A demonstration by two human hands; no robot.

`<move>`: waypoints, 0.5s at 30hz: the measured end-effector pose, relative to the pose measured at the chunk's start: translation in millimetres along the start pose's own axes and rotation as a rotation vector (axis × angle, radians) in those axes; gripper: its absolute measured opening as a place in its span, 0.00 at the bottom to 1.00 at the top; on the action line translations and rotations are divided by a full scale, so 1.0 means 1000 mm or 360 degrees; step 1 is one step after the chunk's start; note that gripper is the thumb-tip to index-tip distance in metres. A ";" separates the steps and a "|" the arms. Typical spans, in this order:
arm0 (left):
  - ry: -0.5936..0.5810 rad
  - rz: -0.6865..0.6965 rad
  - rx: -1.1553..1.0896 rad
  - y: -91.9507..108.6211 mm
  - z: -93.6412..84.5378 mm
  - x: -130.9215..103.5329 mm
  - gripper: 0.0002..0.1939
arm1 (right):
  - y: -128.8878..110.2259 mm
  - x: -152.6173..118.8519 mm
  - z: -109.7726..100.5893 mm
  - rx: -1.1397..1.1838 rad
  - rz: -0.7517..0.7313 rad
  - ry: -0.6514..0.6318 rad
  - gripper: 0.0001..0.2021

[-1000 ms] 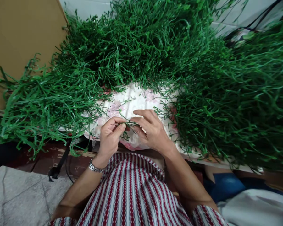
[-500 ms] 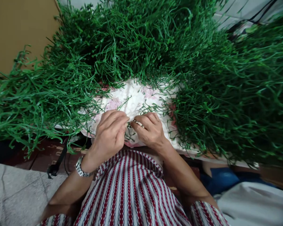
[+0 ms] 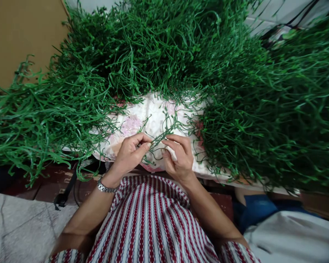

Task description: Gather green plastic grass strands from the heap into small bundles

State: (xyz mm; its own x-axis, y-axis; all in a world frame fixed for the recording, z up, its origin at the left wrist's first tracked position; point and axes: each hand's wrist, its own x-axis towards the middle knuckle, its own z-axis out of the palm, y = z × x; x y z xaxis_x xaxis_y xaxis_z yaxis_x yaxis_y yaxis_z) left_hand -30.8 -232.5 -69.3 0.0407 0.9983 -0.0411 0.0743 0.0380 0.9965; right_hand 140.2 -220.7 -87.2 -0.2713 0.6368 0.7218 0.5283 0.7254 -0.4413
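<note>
My left hand (image 3: 133,155), with a metal watch on its wrist, pinches a small bunch of thin green stems (image 3: 160,137) between thumb and forefinger. Just to the right, my right hand (image 3: 179,155) has its fingers apart and curved beside the same stems, with the thumb free of the fingertips. The bunch slants up and to the right over a white cloth (image 3: 153,104) with pink flower prints. Some loose stem ends hang below, between the two hands.
Large heaps of green plastic-looking stems lie at the left (image 3: 52,113), at the back (image 3: 153,44) and at the right (image 3: 268,117). A tan board (image 3: 24,40) stands at the back left. Pale grey fabric (image 3: 293,237) and blue fabric (image 3: 259,210) show at the lower right.
My hands have turned and spread a little, so the bunch of stems now shows between them. The right hand's fingers, bunched together before, have opened.
</note>
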 end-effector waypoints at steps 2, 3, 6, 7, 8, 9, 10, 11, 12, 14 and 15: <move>0.0049 -0.0034 -0.0129 -0.002 0.003 0.001 0.02 | -0.003 -0.002 0.000 0.0042 0.0103 0.0073 0.13; 0.0083 -0.0054 -0.0203 -0.003 0.004 0.001 0.01 | -0.004 -0.002 0.000 0.0053 0.0145 0.0104 0.12; 0.0167 -0.0097 -0.0391 -0.005 0.009 0.003 0.02 | -0.008 0.000 0.001 0.0107 0.0245 0.0089 0.07; 0.0180 -0.0101 -0.0434 -0.005 0.010 0.003 0.02 | -0.009 0.002 0.002 0.0134 0.0272 0.0047 0.06; 0.0176 -0.0104 -0.0471 -0.004 0.012 0.003 0.03 | -0.010 0.003 0.003 0.0160 0.0298 -0.0003 0.05; 0.0168 -0.0106 -0.0508 -0.003 0.014 0.003 0.03 | -0.010 0.004 0.004 0.0180 0.0323 -0.0045 0.04; 0.0162 -0.0109 -0.0544 -0.002 0.015 0.003 0.03 | -0.011 0.006 0.005 0.0196 0.0346 -0.0076 0.04; 0.0159 -0.0117 -0.0582 -0.001 0.017 0.003 0.03 | -0.011 0.007 0.006 0.0213 0.0366 -0.0101 0.04; 0.0153 -0.0137 -0.0620 0.000 0.018 0.003 0.03 | -0.012 0.007 0.006 0.0234 0.0382 -0.0120 0.04; 0.0140 -0.0211 -0.0682 0.002 0.019 0.003 0.03 | -0.012 0.008 0.006 0.0273 0.0405 -0.0136 0.04; 0.0132 -0.0255 -0.0702 0.002 0.019 0.004 0.04 | -0.012 0.008 0.006 0.0285 0.0411 -0.0141 0.04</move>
State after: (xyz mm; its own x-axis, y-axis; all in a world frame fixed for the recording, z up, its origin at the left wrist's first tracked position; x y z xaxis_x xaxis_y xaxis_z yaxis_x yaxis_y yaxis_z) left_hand -11.5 -229.7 -69.0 -0.0180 0.9777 -0.2090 -0.3578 0.1889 0.9145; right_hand 126.6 -223.1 -79.5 -0.2200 0.8202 0.5281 0.4408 0.5665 -0.6962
